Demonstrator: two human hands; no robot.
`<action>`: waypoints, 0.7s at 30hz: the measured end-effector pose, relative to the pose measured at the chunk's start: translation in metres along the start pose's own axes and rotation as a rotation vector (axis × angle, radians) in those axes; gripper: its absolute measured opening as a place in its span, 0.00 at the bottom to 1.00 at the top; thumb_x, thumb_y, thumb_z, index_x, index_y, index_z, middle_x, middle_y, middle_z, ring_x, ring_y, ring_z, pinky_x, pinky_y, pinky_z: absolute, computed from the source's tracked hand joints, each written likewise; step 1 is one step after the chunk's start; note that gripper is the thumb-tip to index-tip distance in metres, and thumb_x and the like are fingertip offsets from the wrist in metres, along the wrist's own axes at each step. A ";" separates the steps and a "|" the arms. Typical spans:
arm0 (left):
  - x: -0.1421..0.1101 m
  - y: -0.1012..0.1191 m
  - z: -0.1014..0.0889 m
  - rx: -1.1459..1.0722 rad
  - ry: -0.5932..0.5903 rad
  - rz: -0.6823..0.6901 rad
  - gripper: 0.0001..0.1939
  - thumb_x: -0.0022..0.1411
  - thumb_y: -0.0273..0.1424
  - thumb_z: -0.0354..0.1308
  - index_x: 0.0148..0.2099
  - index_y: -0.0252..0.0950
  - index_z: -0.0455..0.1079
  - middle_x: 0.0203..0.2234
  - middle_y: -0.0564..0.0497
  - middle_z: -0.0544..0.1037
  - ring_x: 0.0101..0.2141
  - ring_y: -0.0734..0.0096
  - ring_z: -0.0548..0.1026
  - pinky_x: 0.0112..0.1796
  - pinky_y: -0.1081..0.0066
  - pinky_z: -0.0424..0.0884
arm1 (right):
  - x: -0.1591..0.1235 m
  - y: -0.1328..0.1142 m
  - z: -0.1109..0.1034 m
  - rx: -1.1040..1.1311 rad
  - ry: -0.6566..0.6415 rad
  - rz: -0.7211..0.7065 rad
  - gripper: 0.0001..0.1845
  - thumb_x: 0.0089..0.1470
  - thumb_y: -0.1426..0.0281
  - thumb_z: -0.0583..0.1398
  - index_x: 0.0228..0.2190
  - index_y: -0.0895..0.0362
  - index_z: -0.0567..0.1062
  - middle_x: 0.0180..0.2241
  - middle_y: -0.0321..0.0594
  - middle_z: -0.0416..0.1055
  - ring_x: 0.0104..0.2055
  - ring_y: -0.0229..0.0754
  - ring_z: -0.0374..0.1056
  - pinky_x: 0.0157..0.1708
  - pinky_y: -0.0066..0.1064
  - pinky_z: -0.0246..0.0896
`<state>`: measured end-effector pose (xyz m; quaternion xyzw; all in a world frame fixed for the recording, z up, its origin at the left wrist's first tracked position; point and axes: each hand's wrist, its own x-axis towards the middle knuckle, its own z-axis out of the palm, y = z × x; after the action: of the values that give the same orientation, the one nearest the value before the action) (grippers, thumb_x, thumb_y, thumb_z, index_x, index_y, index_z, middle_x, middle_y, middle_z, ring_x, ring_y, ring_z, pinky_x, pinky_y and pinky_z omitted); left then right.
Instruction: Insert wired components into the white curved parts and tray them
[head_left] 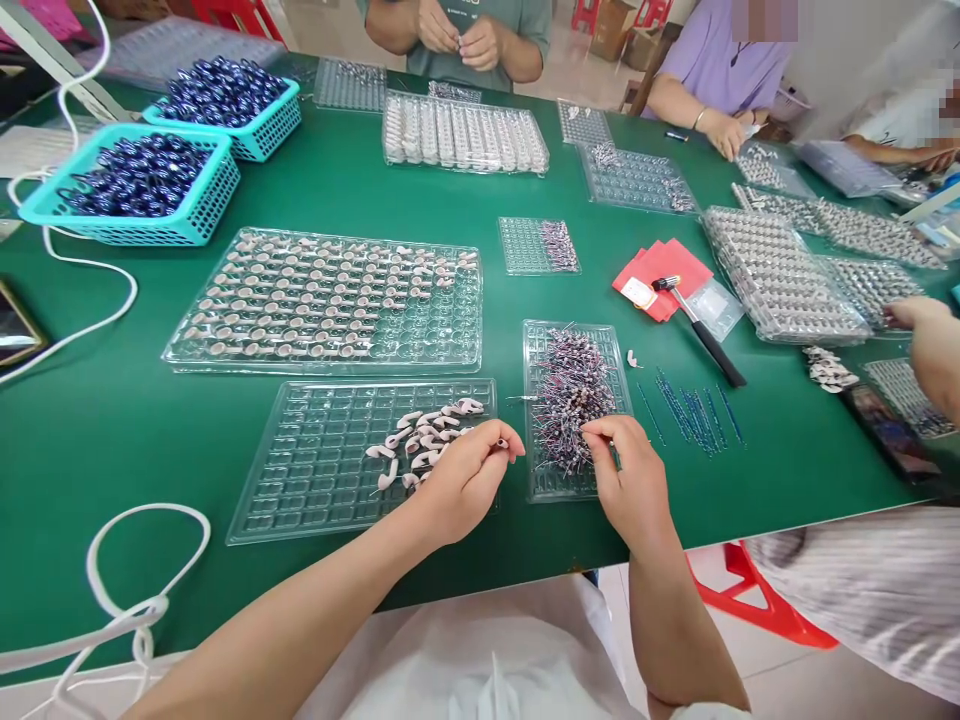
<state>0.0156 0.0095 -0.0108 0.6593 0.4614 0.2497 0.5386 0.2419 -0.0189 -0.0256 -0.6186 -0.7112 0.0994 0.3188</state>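
Components (pixel 564 385) sit heaped beside my right hand (pixel 631 482), presumably for quick reach, its grip pressed together over them, while my left hand (pixel 466 482) pinches a mostly hidden piece (pixel 502 443).

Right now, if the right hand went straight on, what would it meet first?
Most likely the heap of wired parts; the right hand points into it, though depth is unclear.

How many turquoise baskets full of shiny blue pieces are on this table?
2: the nearer basket at the left, and the farther basket behind it, slightly right and partly hidden by it. I see no others.
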 end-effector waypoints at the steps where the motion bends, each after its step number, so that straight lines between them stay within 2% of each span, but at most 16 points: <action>1: 0.000 0.000 0.000 -0.011 -0.014 -0.013 0.10 0.66 0.27 0.42 0.37 0.37 0.65 0.21 0.56 0.64 0.23 0.71 0.62 0.26 0.70 0.59 | -0.003 -0.001 0.000 0.024 0.003 0.016 0.07 0.65 0.70 0.54 0.39 0.52 0.72 0.39 0.41 0.75 0.43 0.45 0.70 0.43 0.38 0.65; 4: -0.001 0.000 0.000 -0.037 -0.042 -0.045 0.09 0.66 0.27 0.42 0.37 0.37 0.63 0.19 0.57 0.60 0.22 0.70 0.60 0.26 0.70 0.57 | -0.012 -0.003 0.002 0.054 0.013 0.050 0.07 0.65 0.69 0.55 0.40 0.52 0.73 0.39 0.41 0.76 0.44 0.44 0.71 0.43 0.37 0.66; 7: -0.002 0.001 0.001 -0.032 -0.063 -0.047 0.09 0.67 0.29 0.42 0.38 0.38 0.63 0.21 0.56 0.62 0.23 0.69 0.62 0.27 0.70 0.59 | -0.018 -0.007 0.004 0.081 0.040 0.076 0.06 0.65 0.70 0.56 0.41 0.52 0.73 0.39 0.40 0.76 0.42 0.43 0.72 0.42 0.35 0.67; 12: -0.001 0.003 0.003 0.060 -0.017 -0.004 0.13 0.71 0.35 0.43 0.37 0.37 0.66 0.25 0.54 0.67 0.26 0.69 0.65 0.29 0.69 0.61 | -0.018 -0.013 0.010 0.064 -0.047 0.029 0.08 0.64 0.71 0.55 0.42 0.52 0.74 0.39 0.42 0.77 0.41 0.44 0.73 0.42 0.36 0.68; 17: 0.001 0.002 0.002 0.112 0.022 0.040 0.17 0.73 0.37 0.43 0.39 0.37 0.69 0.26 0.52 0.72 0.29 0.67 0.71 0.32 0.68 0.64 | -0.017 -0.013 0.009 0.079 0.143 0.078 0.09 0.63 0.69 0.57 0.44 0.52 0.74 0.39 0.41 0.77 0.39 0.43 0.73 0.40 0.36 0.69; 19: 0.002 0.000 0.002 0.104 0.017 0.048 0.16 0.73 0.36 0.42 0.41 0.37 0.70 0.27 0.51 0.73 0.29 0.67 0.72 0.32 0.69 0.65 | -0.017 -0.013 0.009 0.065 0.116 0.030 0.09 0.63 0.70 0.57 0.44 0.51 0.75 0.39 0.42 0.78 0.40 0.44 0.73 0.41 0.38 0.68; 21: 0.002 -0.001 0.002 0.081 0.004 0.042 0.15 0.73 0.36 0.42 0.43 0.37 0.69 0.29 0.51 0.74 0.30 0.67 0.73 0.32 0.69 0.66 | -0.018 -0.013 0.010 0.052 0.033 -0.014 0.10 0.63 0.70 0.56 0.44 0.51 0.76 0.39 0.42 0.78 0.41 0.45 0.73 0.43 0.40 0.68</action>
<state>0.0182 0.0102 -0.0125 0.6896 0.4584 0.2435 0.5051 0.2262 -0.0360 -0.0318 -0.6068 -0.7073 0.1053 0.3472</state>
